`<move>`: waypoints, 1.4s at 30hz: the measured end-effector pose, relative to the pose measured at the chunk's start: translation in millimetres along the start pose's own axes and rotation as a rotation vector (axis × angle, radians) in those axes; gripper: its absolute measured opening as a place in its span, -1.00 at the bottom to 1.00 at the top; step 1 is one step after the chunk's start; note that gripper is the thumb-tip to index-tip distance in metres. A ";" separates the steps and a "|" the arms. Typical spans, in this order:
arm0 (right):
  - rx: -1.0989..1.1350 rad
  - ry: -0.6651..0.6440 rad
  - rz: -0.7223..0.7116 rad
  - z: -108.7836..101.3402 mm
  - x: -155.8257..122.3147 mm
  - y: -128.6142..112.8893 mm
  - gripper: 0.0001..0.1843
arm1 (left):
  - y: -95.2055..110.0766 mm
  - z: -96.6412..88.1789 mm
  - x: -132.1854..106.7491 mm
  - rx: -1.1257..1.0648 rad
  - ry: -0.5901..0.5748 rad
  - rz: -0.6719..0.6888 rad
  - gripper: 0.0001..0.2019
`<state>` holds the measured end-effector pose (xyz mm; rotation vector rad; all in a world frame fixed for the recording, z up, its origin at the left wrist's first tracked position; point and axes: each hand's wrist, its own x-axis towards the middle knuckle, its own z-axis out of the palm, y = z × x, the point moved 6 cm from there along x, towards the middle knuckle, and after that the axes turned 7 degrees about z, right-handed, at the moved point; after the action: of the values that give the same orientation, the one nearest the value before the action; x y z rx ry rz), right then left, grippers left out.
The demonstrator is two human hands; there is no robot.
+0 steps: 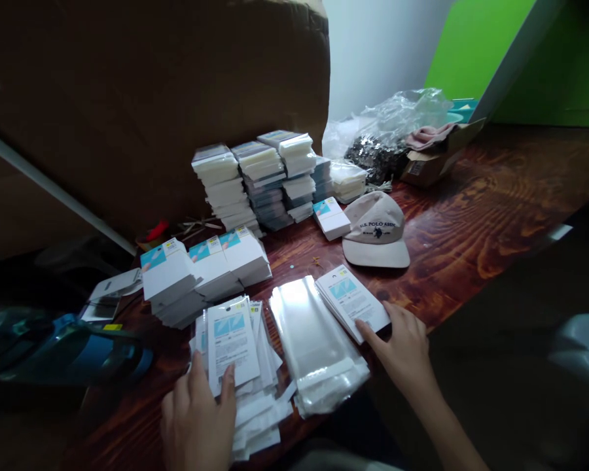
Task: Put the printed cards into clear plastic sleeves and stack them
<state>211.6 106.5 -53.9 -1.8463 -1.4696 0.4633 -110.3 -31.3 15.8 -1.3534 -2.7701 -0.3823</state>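
My left hand (199, 415) grips the lower end of a white printed card (232, 337), thumb at its lower right and fingers along its left side. The card lies over a loose pile of packaged cards (258, 418) in clear sleeves. My right hand (402, 350) holds the near end of a small stack of printed cards (351, 297), thumb on the near left corner and fingers at the right edge. Between the hands lies a stack of clear plastic sleeves (311, 337), shiny, with their flaps toward me.
White card stacks (171, 278) with blue tops stand behind the left hand. Farther back rise tall stacks of packs (220, 183). A beige cap (377, 229) sits beside a small card stack (331, 219). Plastic bags and an open cardboard box (429, 163) lie at the back right.
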 end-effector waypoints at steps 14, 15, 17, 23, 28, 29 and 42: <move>0.242 0.097 0.141 -25.9 -8.6 -6.3 -0.46 | 125.3 55.9 -10.6 0.062 -0.141 0.662 -0.54; 0.258 0.083 0.161 -25.4 -7.5 -4.7 -0.45 | 124.1 57.0 -10.5 0.069 -0.150 0.645 -0.54; 0.270 0.063 0.182 -24.3 -4.4 -2.9 -0.48 | 122.4 58.4 -11.5 0.066 -0.159 0.625 -0.55; 0.195 0.111 0.136 -20.9 3.0 -3.0 -0.55 | 123.7 57.6 -12.0 -0.067 -0.116 0.581 -0.61; 0.235 0.153 0.097 -18.5 3.4 -1.8 -0.57 | 124.0 53.2 -9.2 -0.130 -0.068 0.575 -0.65; 0.257 0.156 0.113 -19.3 2.8 -0.9 -0.58 | 123.7 50.5 -9.1 -0.140 -0.052 0.573 -0.64; 0.983 -0.592 0.554 -47.0 -55.2 -10.8 -0.65 | 106.0 4.2 -22.6 -0.991 0.092 0.197 -0.67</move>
<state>219.8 40.6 -22.8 -1.2770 -0.7288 1.7518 -13.2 14.9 30.3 -1.6171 -2.3486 -1.8949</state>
